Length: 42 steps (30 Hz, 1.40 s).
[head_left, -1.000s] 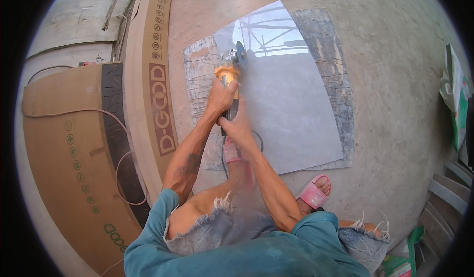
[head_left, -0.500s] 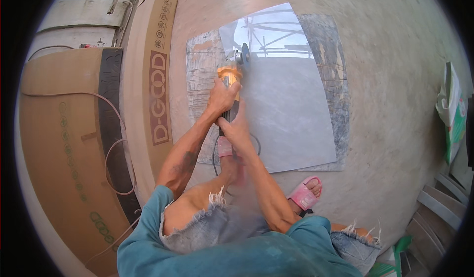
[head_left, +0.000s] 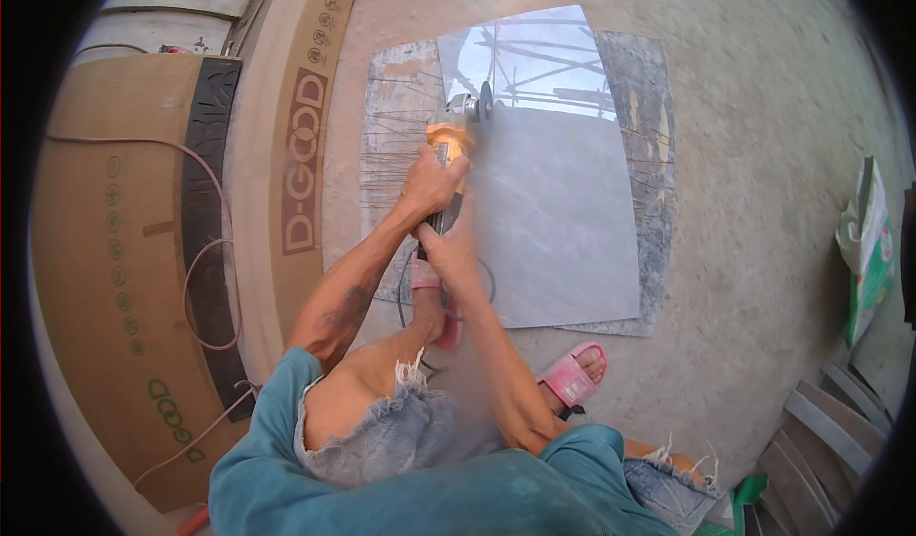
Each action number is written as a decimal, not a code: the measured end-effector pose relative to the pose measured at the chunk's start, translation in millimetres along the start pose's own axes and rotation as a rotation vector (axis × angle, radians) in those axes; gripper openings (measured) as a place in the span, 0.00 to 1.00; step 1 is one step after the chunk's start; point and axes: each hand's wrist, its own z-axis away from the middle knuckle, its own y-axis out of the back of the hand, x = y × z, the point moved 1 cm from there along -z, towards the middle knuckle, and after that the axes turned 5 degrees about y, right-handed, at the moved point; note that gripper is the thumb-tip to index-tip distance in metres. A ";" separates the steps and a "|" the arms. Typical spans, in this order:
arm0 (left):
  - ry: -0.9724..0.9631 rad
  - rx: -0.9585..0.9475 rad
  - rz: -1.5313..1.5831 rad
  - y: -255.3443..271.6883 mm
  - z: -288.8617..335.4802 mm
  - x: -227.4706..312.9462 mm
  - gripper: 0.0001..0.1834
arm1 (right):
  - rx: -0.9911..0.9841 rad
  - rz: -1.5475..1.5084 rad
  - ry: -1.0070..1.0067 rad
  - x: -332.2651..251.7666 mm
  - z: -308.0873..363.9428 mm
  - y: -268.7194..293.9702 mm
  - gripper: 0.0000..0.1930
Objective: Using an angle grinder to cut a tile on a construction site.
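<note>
- Orange-bodied angle grinder (head_left: 456,140) with grey metal disc is resting on the left edge of the large glossy grey square tile (head_left: 549,183).
- Left hand (head_left: 431,185) is gripping its body.
- Right hand (head_left: 448,245) is clasping its rear handle.

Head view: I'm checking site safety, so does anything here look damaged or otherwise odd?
Yes. Both bare hands, left hand and right hand, grip the angle grinder at the glossy tile, and a foot in an open pink sandal sits close to the tile's edge. The slab underneath is scored with many cut lines.
</note>
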 end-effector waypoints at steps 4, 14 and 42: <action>-0.008 -0.002 -0.001 -1.2 7.9 0.6 0.48 | 0.016 0.018 0.005 -0.9 6.6 2.9 0.49; -0.020 0.003 0.012 0.5 21.3 -12.5 0.46 | 0.002 0.068 -0.060 -5.8 27.5 0.8 0.54; -0.037 0.027 0.028 2.0 -23.6 4.6 0.41 | 0.067 0.186 0.038 5.4 -21.8 -6.3 0.52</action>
